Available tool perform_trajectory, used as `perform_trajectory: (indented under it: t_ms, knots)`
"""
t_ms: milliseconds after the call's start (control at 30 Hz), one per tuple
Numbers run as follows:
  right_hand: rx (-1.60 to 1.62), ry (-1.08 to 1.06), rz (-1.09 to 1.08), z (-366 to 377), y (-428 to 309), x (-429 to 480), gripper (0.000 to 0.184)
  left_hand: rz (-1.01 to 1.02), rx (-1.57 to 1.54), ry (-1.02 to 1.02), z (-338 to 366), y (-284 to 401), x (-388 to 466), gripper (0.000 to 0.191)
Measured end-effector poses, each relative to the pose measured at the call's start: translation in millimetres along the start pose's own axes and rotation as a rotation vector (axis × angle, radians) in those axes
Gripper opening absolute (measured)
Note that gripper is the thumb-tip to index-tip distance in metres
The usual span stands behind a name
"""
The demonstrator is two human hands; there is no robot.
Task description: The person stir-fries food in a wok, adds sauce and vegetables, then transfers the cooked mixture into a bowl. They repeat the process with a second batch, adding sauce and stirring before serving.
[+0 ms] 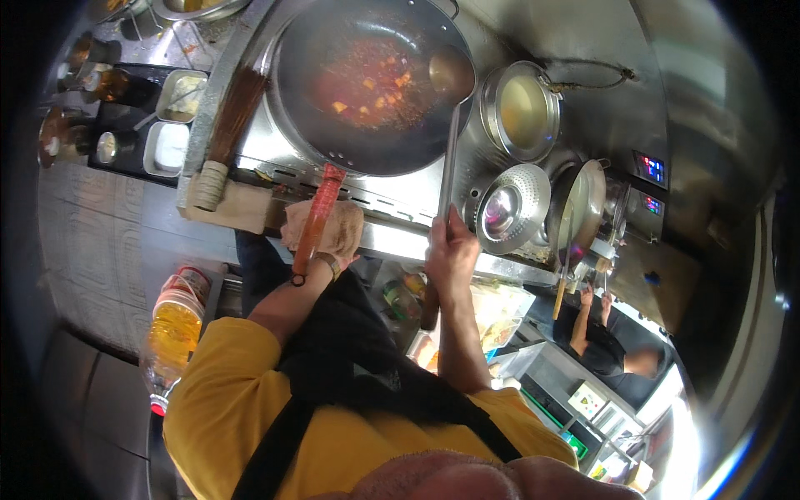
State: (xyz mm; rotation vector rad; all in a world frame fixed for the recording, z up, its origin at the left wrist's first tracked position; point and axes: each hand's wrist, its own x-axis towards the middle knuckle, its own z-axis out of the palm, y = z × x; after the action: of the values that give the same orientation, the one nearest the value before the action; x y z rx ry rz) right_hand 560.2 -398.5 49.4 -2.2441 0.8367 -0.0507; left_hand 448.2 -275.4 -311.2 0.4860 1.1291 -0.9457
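Observation:
My right hand is closed around the long handle of a metal wok ladle, whose bowl rests inside the right side of a large dark wok. In the wok lies red sauce or oil with small orange-yellow pieces. My left hand is at a folded tan cloth below the wok, under its red-wrapped handle. The cloth covers most of this hand's fingers, so its grip cannot be made out.
Right of the wok stand a pot of yellowish liquid, a perforated metal strainer and another pan. A bristle brush lies at left, near seasoning containers. A person in black works at far right.

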Motion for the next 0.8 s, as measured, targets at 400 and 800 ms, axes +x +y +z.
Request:
perform_trajectory:
  t_ms: [400, 800]
  knots:
    - [0.085, -0.093, -0.034, 21.4, -20.1, 19.8, 0.038, -0.254, -0.256, -0.641, 6.6, 41.1, -47.7, 0.055]
    - [0.035, -0.037, 0.062, 15.4, -21.5, -11.6, 0.032, -0.263, -0.339, -0.673, 28.1, 49.2, -55.0, 0.05]
